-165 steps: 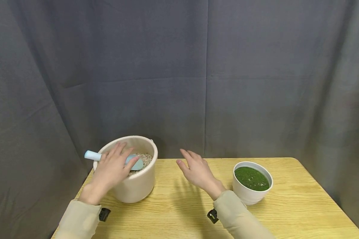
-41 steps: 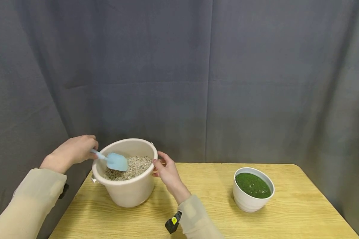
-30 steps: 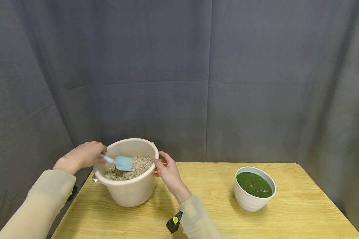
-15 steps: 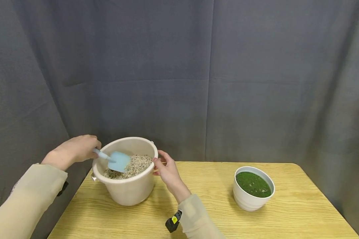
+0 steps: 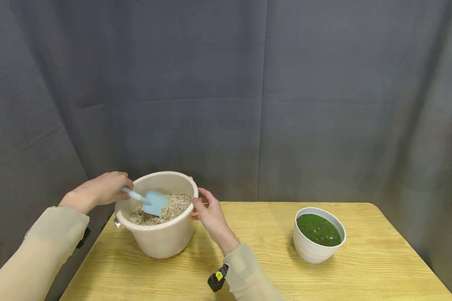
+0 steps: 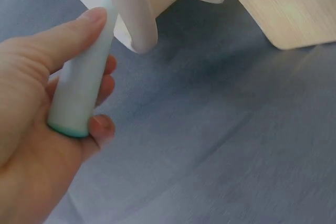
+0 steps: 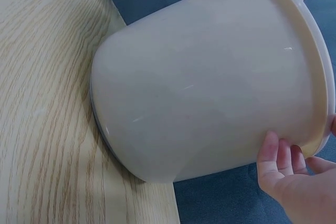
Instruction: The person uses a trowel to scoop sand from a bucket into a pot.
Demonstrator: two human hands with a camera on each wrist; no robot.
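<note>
Since half a second ago, the blue scoop has shifted a little to the right over the gravel in the bucket, and the left hand has come slightly nearer the rim. That hand has its fingers curled round the scoop's pale handle, the thumb lying along it in the left wrist view. The right hand holds the bucket's rim on the near right side, fingers curled under the lip. One scoop, one cream bucket and one white bowl stand on the wooden table; the bowl, filled with green stuff, sits well apart to the right. Behind hangs a grey curtain.
</note>
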